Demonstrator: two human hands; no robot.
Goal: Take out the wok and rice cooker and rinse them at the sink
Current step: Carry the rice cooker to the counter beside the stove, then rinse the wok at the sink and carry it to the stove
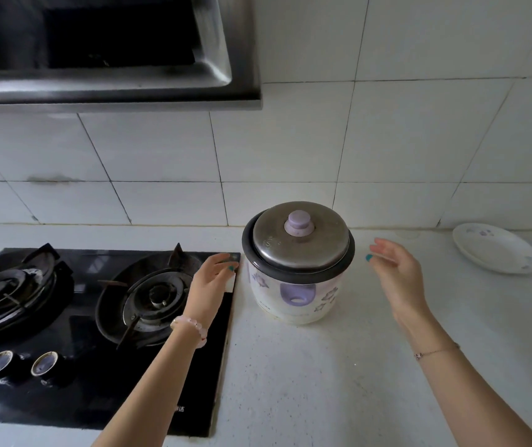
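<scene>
- Arms (pixel 148 382) first, closest to us: both reach in from below, one on each side of the cooker (pixel 297 285).
- Counter (pixel 339 382), white and speckled, runs back to the tiled wall (pixel 290 150).
- Hood (pixel 97 59) hangs dark overhead on the left.
- Hob (pixel 74 395), black glass with two burners (pixel 153 298) and two dials (pixel 43 362) at its front, is set into the counter.
- Cooker stands upright on the counter just beside the hob's right edge; it is white with purple flowers, with its steel lid (pixel 310 253) on.
- Plate (pixel 497 250) sits well off to the right, near the wall.
- Left hand (pixel 211 279) hovers over the hob's corner with fingers relaxed, holding nothing, just short of the cooker.
- Right hand (pixel 393 272) is loosely spread and grips nothing; it is near the cooker's right side, not touching.
- Knob (pixel 299 223), purple, tops the lid.
- Bracelet (pixel 190 329) of pink beads on the left wrist, and a thin chain (pixel 435 351) on the right.
</scene>
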